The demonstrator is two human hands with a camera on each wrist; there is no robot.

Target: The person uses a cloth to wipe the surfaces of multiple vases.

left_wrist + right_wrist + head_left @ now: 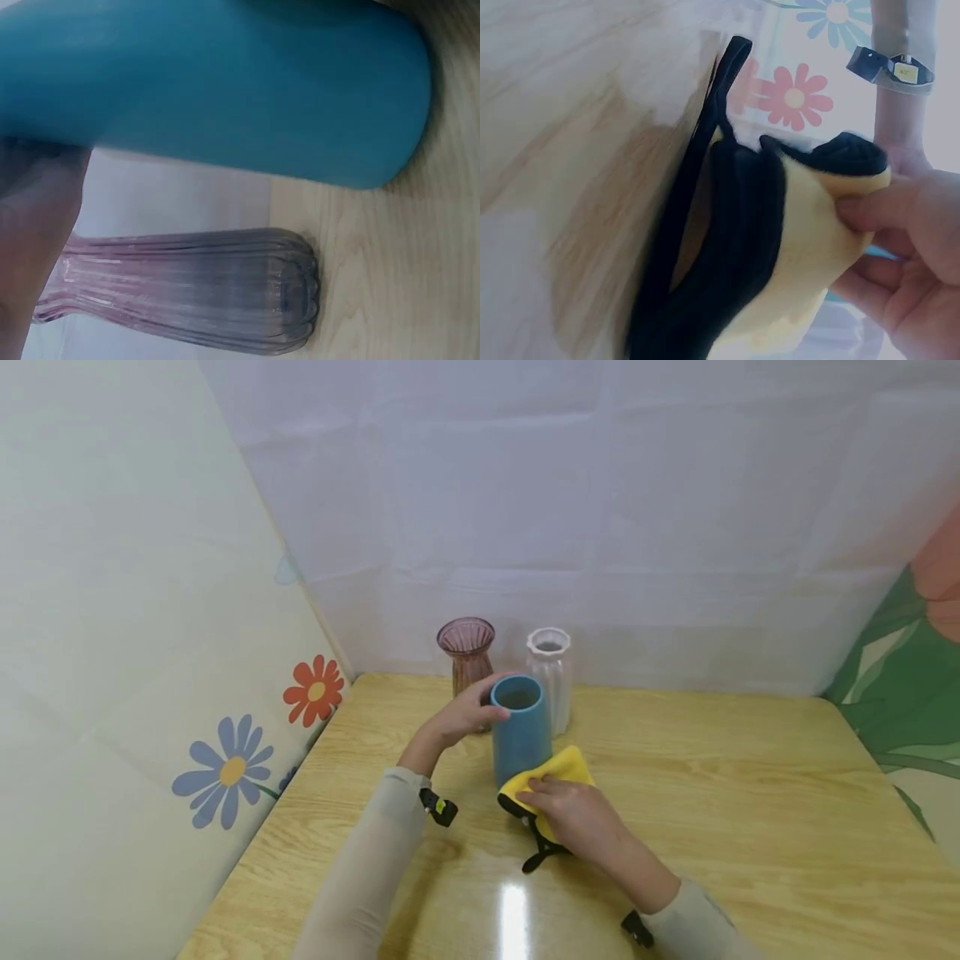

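Observation:
A blue vase (521, 745) stands on the wooden table, its round mouth facing up. My left hand (471, 710) grips it near the rim, thumb on the near side; in the left wrist view the blue vase (225, 90) fills the upper part and hides most of that hand. With my right hand (577, 817) I pinch a yellow cloth (562, 767) with black edging against the vase's lower right side. The right wrist view shows the thumb and fingers holding the bunched cloth (802, 247), its black loop (735, 60) hanging loose over the tabletop.
Behind the blue vase stand a ribbed purple glass vase (467, 647) on the left and a white fluted vase (553, 685) on the right. A pale cloth backdrop (600, 527) rises at the table's back edge. Wooden tabletop (750, 793) stretches to the right.

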